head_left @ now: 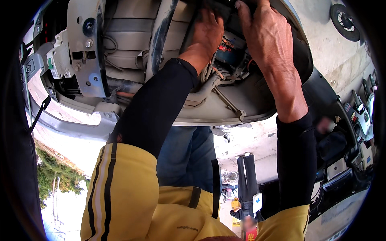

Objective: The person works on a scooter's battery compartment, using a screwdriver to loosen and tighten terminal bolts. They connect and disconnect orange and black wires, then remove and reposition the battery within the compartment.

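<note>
Both my hands reach into an opened vehicle compartment at the top of the head view. My left hand (207,34) is bent over a dark part in shadow, its fingers close together; what they grip I cannot make out. To its right, my right hand (268,38) points up with the thumb apart from the index finger, and its fingertips run past the upper edge. Between the hands is a black part (226,15). Below it sits a dark box with red-marked terminals (227,44), beside bundled wires (211,72).
A grey metal bracket with bolts (89,44) and a painted frame bar (161,36) stand left of my hands. The compartment's curved rim (233,120) runs below. A loose wheel (344,22) lies at upper right. A person (247,180) and parked vehicles (362,116) are farther off.
</note>
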{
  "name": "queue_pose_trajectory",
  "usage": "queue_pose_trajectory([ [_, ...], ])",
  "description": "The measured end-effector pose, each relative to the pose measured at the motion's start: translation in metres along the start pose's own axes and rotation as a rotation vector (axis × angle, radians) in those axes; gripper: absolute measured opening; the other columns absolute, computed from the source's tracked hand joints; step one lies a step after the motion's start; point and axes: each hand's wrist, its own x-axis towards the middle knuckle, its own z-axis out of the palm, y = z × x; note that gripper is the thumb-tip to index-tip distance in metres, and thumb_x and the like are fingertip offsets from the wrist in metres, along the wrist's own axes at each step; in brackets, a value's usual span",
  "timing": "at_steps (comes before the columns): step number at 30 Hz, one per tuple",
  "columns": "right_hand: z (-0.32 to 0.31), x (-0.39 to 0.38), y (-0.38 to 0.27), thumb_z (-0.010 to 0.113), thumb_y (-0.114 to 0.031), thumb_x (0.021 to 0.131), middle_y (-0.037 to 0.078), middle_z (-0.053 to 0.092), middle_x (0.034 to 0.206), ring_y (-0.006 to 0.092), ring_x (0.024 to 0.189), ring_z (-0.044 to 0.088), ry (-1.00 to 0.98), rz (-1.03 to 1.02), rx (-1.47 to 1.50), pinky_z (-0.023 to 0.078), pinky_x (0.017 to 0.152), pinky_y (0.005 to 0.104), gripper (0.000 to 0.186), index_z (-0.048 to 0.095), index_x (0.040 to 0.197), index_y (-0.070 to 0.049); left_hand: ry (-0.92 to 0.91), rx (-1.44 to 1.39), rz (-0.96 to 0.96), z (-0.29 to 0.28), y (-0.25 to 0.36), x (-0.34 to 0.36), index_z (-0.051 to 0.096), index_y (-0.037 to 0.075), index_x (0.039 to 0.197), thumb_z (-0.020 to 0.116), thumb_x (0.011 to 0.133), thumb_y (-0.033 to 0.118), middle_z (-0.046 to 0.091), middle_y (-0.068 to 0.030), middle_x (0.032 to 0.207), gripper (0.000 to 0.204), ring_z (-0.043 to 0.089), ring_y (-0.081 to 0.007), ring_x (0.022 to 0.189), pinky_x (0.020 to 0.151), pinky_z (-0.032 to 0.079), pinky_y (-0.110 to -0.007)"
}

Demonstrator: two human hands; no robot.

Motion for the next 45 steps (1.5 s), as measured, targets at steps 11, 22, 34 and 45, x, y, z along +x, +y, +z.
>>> queue_pose_trajectory([
  [11,0.004,0.002,0.01,0.061,-0.017,0.098,0.035,0.06,0.107,0.053,0.09,0.063,0.025,0.06,0.131,0.053,0.077,0.0548,0.027,0.052,0.107,0.007,0.363,0.3,-0.065,0.06,0.0,0.014,0.048,-0.001,0.146,0.078,0.069,0.072,0.049,-0.0261,0.151,0.111,0.045,-0.0423,0.139,0.111,0.043,-0.047],
  [22,0.003,-0.008,0.015,0.063,-0.022,0.099,0.034,0.063,0.103,0.0516,0.103,0.062,0.045,0.085,0.151,0.051,0.088,0.0555,0.031,0.055,0.113,0.004,-0.145,0.102,0.068,-0.019,-0.002,0.003,0.044,-0.001,0.152,0.07,0.071,0.08,0.04,-0.0272,0.159,0.117,0.035,-0.0455,0.145,0.117,0.035,-0.049],
  [34,0.003,-0.016,0.02,0.059,-0.019,0.101,0.034,0.062,0.106,0.0544,0.089,0.063,0.098,0.04,0.171,0.053,0.077,0.0555,0.031,0.052,0.116,0.006,0.183,0.251,0.043,0.036,-0.005,0.007,0.042,-0.004,0.152,0.065,0.085,0.068,0.032,-0.0373,0.159,0.101,0.041,-0.0458,0.139,0.111,0.042,-0.046],
  [45,0.005,-0.01,0.028,0.059,-0.021,0.1,0.035,0.062,0.107,0.052,0.093,0.063,0.095,-0.079,0.195,0.053,0.081,0.056,0.029,0.053,0.114,0.005,-0.068,0.303,0.097,0.004,-0.003,0.006,0.038,-0.005,0.154,0.064,0.081,0.075,0.036,-0.0343,0.158,0.112,0.038,-0.0479,0.142,0.112,0.041,-0.049],
])
